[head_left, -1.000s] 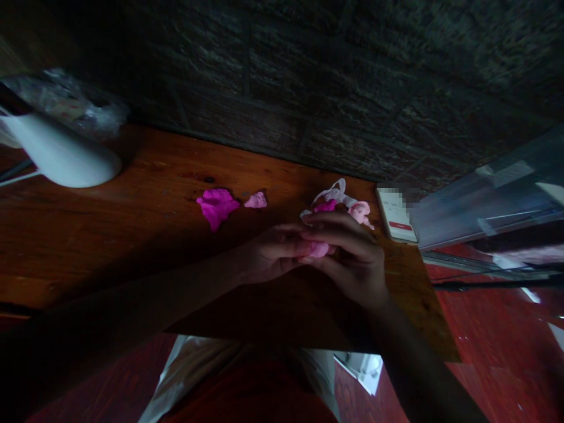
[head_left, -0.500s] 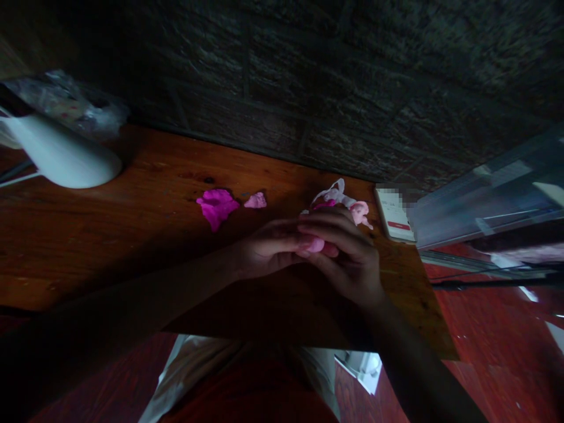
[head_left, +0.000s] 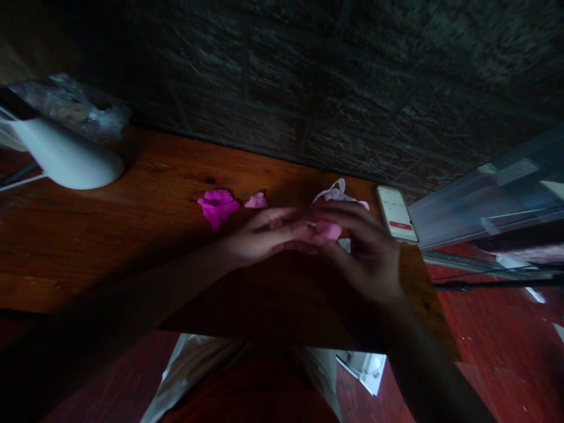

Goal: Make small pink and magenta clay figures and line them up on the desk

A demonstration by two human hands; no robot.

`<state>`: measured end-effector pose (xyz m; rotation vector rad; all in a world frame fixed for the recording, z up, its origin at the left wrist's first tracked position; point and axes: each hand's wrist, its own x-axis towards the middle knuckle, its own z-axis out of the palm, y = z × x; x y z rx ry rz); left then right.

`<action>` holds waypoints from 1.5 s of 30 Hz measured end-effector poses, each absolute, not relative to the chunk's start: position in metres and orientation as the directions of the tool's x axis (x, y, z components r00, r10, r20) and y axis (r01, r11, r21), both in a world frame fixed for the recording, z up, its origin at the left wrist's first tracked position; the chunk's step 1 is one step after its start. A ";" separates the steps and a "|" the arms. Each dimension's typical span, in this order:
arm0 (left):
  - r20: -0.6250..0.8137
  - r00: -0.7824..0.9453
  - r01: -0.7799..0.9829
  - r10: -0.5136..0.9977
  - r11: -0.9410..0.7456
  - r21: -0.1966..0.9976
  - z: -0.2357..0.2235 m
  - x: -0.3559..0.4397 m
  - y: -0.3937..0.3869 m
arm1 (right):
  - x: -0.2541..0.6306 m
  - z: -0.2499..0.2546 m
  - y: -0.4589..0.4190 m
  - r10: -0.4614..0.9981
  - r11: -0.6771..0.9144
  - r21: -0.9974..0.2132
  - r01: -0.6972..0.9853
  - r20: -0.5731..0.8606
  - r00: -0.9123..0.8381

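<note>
Pink lump (head_left: 329,230) just R of frame ctr, betw. hands; long axis approx. L–R, blurred. R hand (head_left: 372,255) nearer: thumb below, fingers above, pinching it. L hand (head_left: 268,232) fingertips at lump's L end; can't tell if gripping.

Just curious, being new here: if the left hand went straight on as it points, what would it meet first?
The left hand would likely meet the pink lump first, then the right hand; depth is unclear.
</note>
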<state>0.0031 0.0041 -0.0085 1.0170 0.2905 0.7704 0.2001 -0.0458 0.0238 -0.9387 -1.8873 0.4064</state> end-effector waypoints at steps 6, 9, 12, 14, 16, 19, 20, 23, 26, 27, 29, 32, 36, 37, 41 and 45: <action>0.333 0.408 0.116 0.850 -0.410 0.905 -0.013 -0.013 0.025 | 0.219 0.041 -0.013 0.874 0.448 -0.839 0.308 0.483 0.043; 0.250 0.567 0.334 0.785 -0.497 0.801 -0.018 -0.012 0.024 | 0.215 0.032 -0.002 0.943 0.332 -0.909 0.252 0.331 -0.049; 0.174 0.651 0.364 0.739 -0.506 0.782 -0.019 -0.013 0.023 | 0.208 0.017 -0.005 0.979 0.186 -0.963 0.197 0.166 -0.116; 0.141 0.670 0.363 0.729 -0.486 0.795 -0.019 -0.015 0.023 | 0.207 0.009 -0.012 0.981 0.130 -0.975 0.181 0.101 -0.165; 0.115 0.661 0.321 0.741 -0.419 0.849 -0.021 -0.016 0.024 | 0.208 0.005 -0.017 0.972 0.123 -0.984 0.130 0.093 -0.216; 0.095 0.627 0.078 0.773 -0.184 0.980 -0.025 -0.013 0.024 | 0.209 0.006 -0.020 0.969 0.120 -0.992 0.037 0.109 -0.222; 0.095 0.618 -0.021 0.780 -0.104 0.994 -0.025 -0.011 0.023 | 0.209 0.007 -0.021 0.970 0.115 -0.993 0.015 0.109 -0.216; 0.108 0.595 -0.184 0.796 0.004 0.983 -0.024 -0.007 0.022 | 0.208 0.011 -0.021 0.970 0.081 -0.996 -0.028 0.085 -0.228; 0.131 0.592 -0.206 0.796 -0.008 0.979 -0.019 -0.006 0.021 | 0.208 0.012 -0.022 0.969 0.042 -0.996 -0.085 0.061 -0.239; 0.141 0.592 -0.212 0.793 -0.016 0.977 -0.018 -0.006 0.020 | 0.208 0.012 -0.022 0.970 0.030 -0.994 -0.103 0.054 -0.236; 0.156 0.590 -0.224 0.792 -0.025 0.974 -0.017 -0.006 0.019 | 0.207 0.010 -0.022 0.972 0.012 -0.992 -0.127 0.041 -0.229; 0.162 0.570 -0.234 0.805 -0.030 0.972 -0.019 -0.004 0.017 | 0.207 0.009 -0.021 0.972 0.000 -0.988 -0.152 0.035 -0.232; 0.198 0.531 -0.267 0.824 -0.059 0.962 -0.020 -0.002 0.015 | 0.207 0.009 -0.020 0.972 -0.007 -0.990 -0.139 0.026 -0.232; 0.210 0.522 -0.268 0.827 -0.074 0.960 -0.019 -0.002 0.014 | 0.208 0.009 -0.020 0.975 -0.002 -0.992 -0.128 0.026 -0.222; 0.233 0.496 -0.265 0.837 -0.110 0.958 -0.015 -0.002 0.013 | 0.209 0.007 -0.020 0.979 0.019 -0.996 -0.090 0.037 -0.199; 0.175 0.496 -0.256 0.851 -0.049 0.965 -0.013 -0.003 0.013 | 0.208 0.007 -0.020 0.977 0.015 -0.994 -0.105 0.037 -0.210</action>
